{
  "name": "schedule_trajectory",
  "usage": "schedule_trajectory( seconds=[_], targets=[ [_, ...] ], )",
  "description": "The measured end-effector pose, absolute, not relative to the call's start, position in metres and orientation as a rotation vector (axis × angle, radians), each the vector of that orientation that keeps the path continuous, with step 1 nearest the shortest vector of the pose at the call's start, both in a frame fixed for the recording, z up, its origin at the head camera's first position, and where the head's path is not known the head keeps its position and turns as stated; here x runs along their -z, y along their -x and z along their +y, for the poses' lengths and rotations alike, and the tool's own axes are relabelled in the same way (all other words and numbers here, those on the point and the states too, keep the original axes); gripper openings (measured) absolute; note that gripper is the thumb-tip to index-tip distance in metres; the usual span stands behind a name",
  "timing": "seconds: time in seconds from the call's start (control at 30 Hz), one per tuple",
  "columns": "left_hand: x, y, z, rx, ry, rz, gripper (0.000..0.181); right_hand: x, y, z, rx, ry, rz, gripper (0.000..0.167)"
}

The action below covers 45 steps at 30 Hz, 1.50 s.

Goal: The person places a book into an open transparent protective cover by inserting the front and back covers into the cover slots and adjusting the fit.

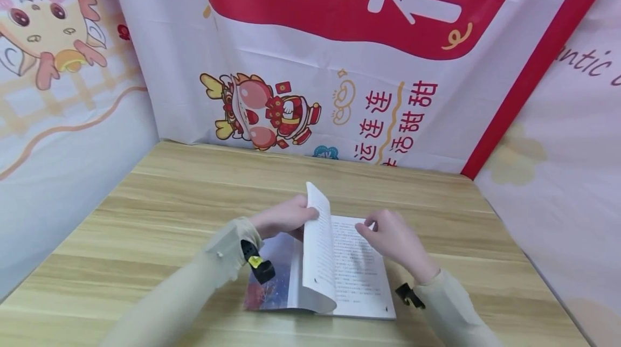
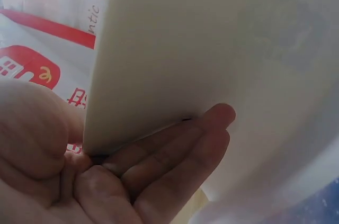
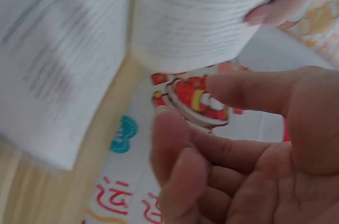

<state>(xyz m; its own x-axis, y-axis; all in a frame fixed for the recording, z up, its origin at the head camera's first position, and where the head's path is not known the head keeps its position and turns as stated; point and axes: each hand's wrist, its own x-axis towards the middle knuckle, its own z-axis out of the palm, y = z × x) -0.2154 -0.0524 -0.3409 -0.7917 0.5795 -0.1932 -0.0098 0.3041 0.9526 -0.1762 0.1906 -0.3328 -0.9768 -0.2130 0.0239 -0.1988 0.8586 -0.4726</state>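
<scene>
Over wooden table (image 1: 174, 196) | left grip (image 1: 285, 215) pinching raised pages (image 1: 318, 261) | right grip (image 1: 394, 236) released (loosely curled)

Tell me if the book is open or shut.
The book is open: its printed right-hand page lies face up, and the left hand holds other pages raised.

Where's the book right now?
Head view: the open book lies on the wooden table, low and about mid-frame; the left hand holds its raised pages, the right hand is at its upper right corner.
</scene>
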Motion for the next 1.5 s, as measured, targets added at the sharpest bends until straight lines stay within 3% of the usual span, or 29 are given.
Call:
schedule_trajectory(
  seconds=[0.4,0.93,1.5],
  targets=[
    [0.345,0.214,-0.085,-1.478,-0.454,2.065,0.033,0.362,0.198,0.210,0.635,0.159,2.930,0.048],
    [0.364,0.216,-0.131,-1.408,-0.462,2.118,0.034,0.366,0.197,0.203,0.654,0.157,2.883,0.053],
    [0.370,0.207,-0.135,-1.092,-0.280,2.413,0.023,0.366,0.199,0.202,0.724,0.165,2.801,0.051]
  ],
)
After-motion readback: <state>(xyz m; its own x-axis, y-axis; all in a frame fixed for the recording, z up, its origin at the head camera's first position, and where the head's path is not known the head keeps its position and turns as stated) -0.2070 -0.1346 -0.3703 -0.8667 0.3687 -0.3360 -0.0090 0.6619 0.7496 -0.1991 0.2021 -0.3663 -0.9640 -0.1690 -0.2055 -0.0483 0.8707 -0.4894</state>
